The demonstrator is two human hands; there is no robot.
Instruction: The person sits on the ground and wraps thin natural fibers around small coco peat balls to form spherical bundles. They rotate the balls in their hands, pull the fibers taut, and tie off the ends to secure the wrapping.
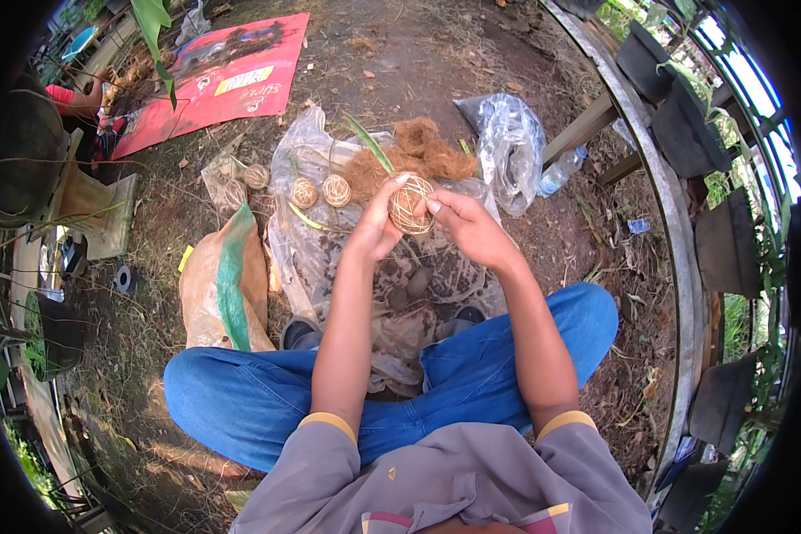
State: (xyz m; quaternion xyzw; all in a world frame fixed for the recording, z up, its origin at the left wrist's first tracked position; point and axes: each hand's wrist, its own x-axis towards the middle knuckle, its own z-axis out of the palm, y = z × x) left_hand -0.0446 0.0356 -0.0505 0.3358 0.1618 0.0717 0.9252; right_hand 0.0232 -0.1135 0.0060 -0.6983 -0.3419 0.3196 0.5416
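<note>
My left hand (379, 225) holds a ball wound with pale fibre strands (410, 205) from its left side, its thumb near the top. A long green leaf (372, 143) rises from the ball's top. At the ball's right side, my right hand (459, 220) pinches with thumb and forefinger at the strands; whether a loose strand is between them is hard to tell. Behind lies brown coconut-like fibre (417, 150) on a clear plastic sheet (300, 247). Two smaller wound balls, one (304, 192) beside the other (336, 190), rest left of my hands.
A woven sack with a green stripe (233, 280) lies left, near a roll of dark tape (126, 280). At right are a plastic bag (510, 153) and a plastic bottle (562, 171). Beyond the red banner (267, 73), another person's arm (87, 100) shows. Black planters (727, 243) line the right.
</note>
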